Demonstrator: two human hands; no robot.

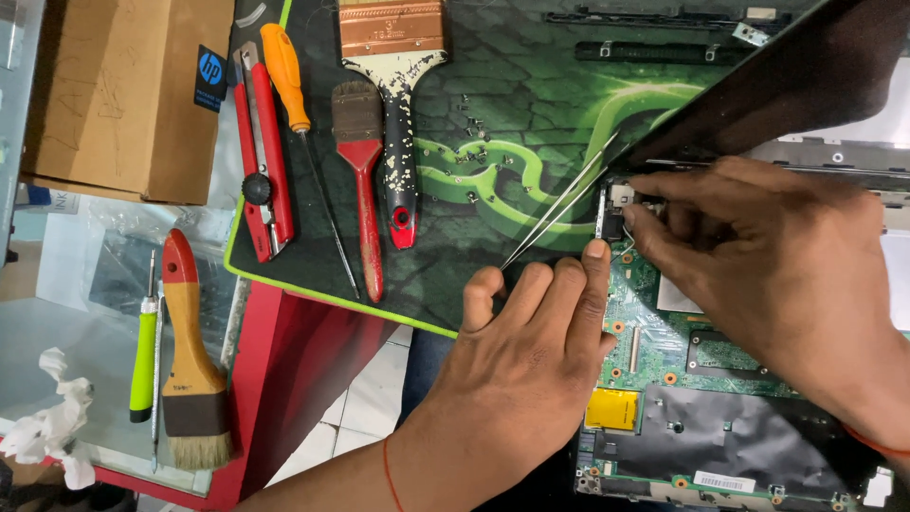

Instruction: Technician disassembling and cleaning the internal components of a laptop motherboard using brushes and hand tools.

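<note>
**Hands at the corner of an opened laptop**

Left hand (540,327) rests open, fingertips on the green circuit board (654,332) edge beside tweezers (559,204). Right hand (758,246) pinches a small connector (616,204) at the board's top corner. Brushes (379,123) lie on the mat (512,104).
</note>
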